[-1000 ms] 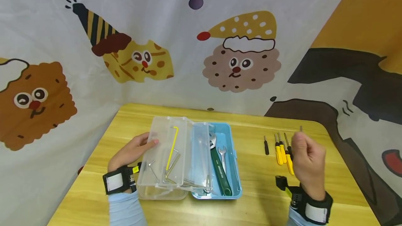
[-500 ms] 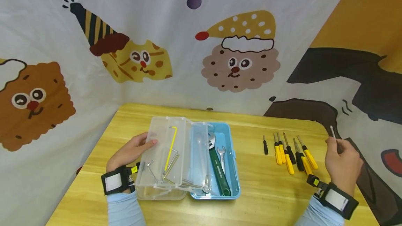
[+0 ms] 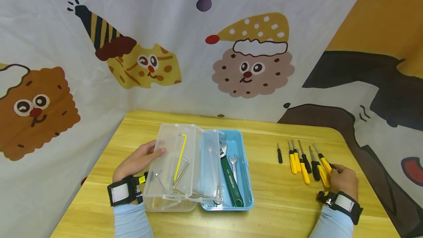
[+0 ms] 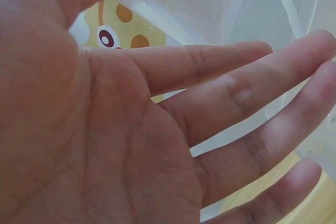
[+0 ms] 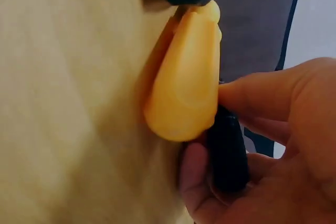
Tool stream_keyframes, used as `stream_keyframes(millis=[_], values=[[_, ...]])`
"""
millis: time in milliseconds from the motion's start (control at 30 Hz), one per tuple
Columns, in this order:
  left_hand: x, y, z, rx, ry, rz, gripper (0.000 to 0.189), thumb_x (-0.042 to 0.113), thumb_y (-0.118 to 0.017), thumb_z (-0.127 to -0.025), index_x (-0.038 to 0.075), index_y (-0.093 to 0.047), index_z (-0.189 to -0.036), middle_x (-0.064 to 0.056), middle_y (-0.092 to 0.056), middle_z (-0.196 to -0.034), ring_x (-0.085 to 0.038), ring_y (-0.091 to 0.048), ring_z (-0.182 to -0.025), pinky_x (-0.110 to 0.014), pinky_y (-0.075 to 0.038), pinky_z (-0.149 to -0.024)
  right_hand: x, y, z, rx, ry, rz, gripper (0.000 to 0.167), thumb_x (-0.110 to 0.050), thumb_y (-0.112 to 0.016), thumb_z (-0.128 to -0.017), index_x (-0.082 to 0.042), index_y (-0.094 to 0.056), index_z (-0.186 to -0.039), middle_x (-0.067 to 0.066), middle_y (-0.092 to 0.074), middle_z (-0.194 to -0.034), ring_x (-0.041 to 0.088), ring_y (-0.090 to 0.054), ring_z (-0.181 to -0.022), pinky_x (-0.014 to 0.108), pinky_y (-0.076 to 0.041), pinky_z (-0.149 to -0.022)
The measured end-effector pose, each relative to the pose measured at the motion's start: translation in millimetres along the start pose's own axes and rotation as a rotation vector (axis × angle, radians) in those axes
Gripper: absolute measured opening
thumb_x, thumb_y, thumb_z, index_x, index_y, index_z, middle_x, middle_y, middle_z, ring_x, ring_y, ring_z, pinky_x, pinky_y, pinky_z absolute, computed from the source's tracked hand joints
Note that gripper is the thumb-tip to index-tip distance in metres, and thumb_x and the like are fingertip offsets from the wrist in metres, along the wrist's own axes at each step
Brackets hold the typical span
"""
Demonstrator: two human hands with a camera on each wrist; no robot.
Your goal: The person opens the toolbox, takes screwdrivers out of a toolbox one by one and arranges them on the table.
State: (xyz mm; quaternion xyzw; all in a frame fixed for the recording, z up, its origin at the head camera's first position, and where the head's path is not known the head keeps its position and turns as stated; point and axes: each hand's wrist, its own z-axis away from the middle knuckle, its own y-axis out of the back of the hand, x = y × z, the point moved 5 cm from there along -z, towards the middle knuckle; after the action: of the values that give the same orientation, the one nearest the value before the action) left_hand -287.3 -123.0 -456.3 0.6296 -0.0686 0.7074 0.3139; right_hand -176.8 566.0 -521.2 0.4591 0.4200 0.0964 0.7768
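Note:
At the left, my left hand point(image 3: 133, 164) holds the edge of a translucent plastic tray point(image 3: 168, 168), thumb on top and fingers beneath; in the left wrist view those fingers look straight and spread. Several hex keys, one of them yellow point(image 3: 180, 157), lie in the tray. My right hand point(image 3: 345, 183) is low at the table's right side. It grips a black-handled screwdriver point(image 5: 228, 153) beside a yellow-handled screwdriver point(image 5: 184, 82); its shaft is hidden. More screwdrivers with yellow or black handles, such as one black screwdriver point(image 3: 306, 162), lie in a row.
Partly beneath the tray stands a blue toolbox point(image 3: 248, 179), with a green-handled adjustable wrench point(image 3: 232, 183) and a small open-ended wrench point(image 3: 234, 166) inside. A small black screwdriver point(image 3: 279, 154) lies apart from the row. A printed cloth point(image 3: 185, 98) hangs behind the wooden table point(image 3: 271, 205).
My right hand moved from above the screwdriver row out to the right, then down to the table at the row's right end, still gripping the screwdriver. The left hand and tray stayed put.

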Motion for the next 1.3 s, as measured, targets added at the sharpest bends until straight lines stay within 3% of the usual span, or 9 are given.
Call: stream_keyframes(millis=[333, 500, 800, 867, 933, 1033, 1100, 1167, 1300], values=[[-0.1, -0.2, 0.7, 0.003, -0.005, -0.001, 0.058, 0.036, -0.056, -0.111, 0.004, -0.045, -0.157, -0.024, -0.069, -0.132, -0.026, -0.074, -0.108, -0.036, -0.065, -0.084, -6.6, -2.9, 0.7, -0.058, 0.02, 0.074, 0.052, -0.019, -0.035, -0.11, 0.01, -0.043, -0.152, 0.042, -0.045, -0.147, 0.054, -0.047, -0.123, 0.067, -0.045, -0.101], [-0.6, -0.7, 1.2, 0.006, 0.004, -0.006, 0.058, 0.037, -0.056, -0.111, 0.004, -0.044, -0.157, -0.023, -0.069, -0.131, -0.025, -0.074, -0.108, -0.035, -0.065, -0.085, -13.5, -1.1, 0.3, -0.08, 0.034, 0.112, 0.057, -0.027, -0.036, -0.111, 0.011, -0.041, -0.153, 0.045, -0.042, -0.148, 0.059, -0.044, -0.13, 0.072, -0.043, -0.105], [-1.0, 3.1, 1.6, 0.079, 0.048, -0.082, 0.06, 0.044, -0.059, -0.108, 0.008, -0.049, -0.155, -0.022, -0.061, -0.142, -0.028, -0.069, -0.116, -0.04, -0.063, -0.091, -72.5, 9.6, 27.0, -0.052, 0.131, -0.102, 0.065, -0.049, -0.036, -0.113, -0.005, -0.041, -0.161, 0.034, -0.039, -0.162, 0.056, -0.041, -0.145, 0.071, -0.044, -0.109], [-1.0, 4.5, 2.2, 0.099, 0.057, -0.106, 0.062, 0.047, -0.059, -0.107, 0.009, -0.05, -0.155, -0.021, -0.055, -0.149, -0.032, -0.064, -0.125, -0.044, -0.061, -0.097, -92.4, 10.5, 38.0, -0.064, 0.2, -0.137, 0.065, -0.051, -0.037, -0.113, -0.008, -0.042, -0.161, 0.031, -0.041, -0.163, 0.054, -0.043, -0.145, 0.07, -0.046, -0.107], [-1.6, 5.9, 3.5, 0.112, 0.067, -0.126, 0.063, 0.05, -0.06, -0.106, 0.011, -0.05, -0.155, -0.021, -0.047, -0.157, -0.036, -0.057, -0.133, -0.049, -0.058, -0.102, -112.7, 11.0, 50.1, -0.078, 0.301, -0.142, 0.063, -0.051, -0.039, -0.112, -0.01, -0.046, -0.16, 0.028, -0.046, -0.161, 0.047, -0.05, -0.138, 0.055, -0.054, -0.103], [-3.6, 9.4, 7.2, 0.14, 0.092, -0.169, 0.067, 0.055, -0.058, -0.106, 0.014, -0.047, -0.158, -0.019, -0.039, -0.164, -0.041, -0.048, -0.143, -0.059, -0.05, -0.11, -142.0, 9.6, 70.3, -0.112, 0.498, -0.129, 0.056, -0.047, -0.043, -0.113, -0.011, -0.053, -0.155, 0.024, -0.054, -0.154, 0.016, -0.059, -0.125, 0.024, -0.055, -0.093], [-4.8, 11.5, 9.3, 0.137, 0.083, -0.168, 0.069, 0.053, -0.055, -0.108, 0.01, -0.042, -0.16, -0.022, -0.04, -0.165, -0.044, -0.048, -0.144, -0.062, -0.049, -0.111, -159.9, 3.8, 83.9, -0.154, 0.619, -0.131, 0.05, -0.042, -0.047, -0.113, -0.011, -0.057, -0.152, 0.02, -0.058, -0.15, 0.001, -0.057, -0.117, 0.009, -0.048, -0.085], [-6.0, 14.1, 11.6, 0.139, 0.062, -0.161, 0.068, 0.051, -0.051, -0.11, 0.006, -0.04, -0.16, -0.023, -0.042, -0.163, -0.045, -0.048, -0.144, -0.061, -0.05, -0.111, -176.8, -7.9, 97.5, -0.214, 0.716, -0.139, 0.045, -0.037, -0.051, -0.113, -0.012, -0.058, -0.15, 0.017, -0.06, -0.149, -0.002, -0.058, -0.116, 0.01, -0.05, -0.088], [-11.4, 17.1, 15.3, 0.109, 0.04, -0.093, 0.063, 0.043, -0.043, -0.114, -0.005, -0.042, -0.156, -0.028, -0.051, -0.155, -0.045, -0.055, -0.139, -0.057, -0.055, -0.106, -209.2, -45.2, 125.9, -0.344, 0.849, -0.116, 0.043, -0.031, -0.056, -0.111, -0.015, -0.057, -0.151, 0.013, -0.058, -0.152, 0.025, -0.062, -0.128, 0.037, -0.057, -0.099]])
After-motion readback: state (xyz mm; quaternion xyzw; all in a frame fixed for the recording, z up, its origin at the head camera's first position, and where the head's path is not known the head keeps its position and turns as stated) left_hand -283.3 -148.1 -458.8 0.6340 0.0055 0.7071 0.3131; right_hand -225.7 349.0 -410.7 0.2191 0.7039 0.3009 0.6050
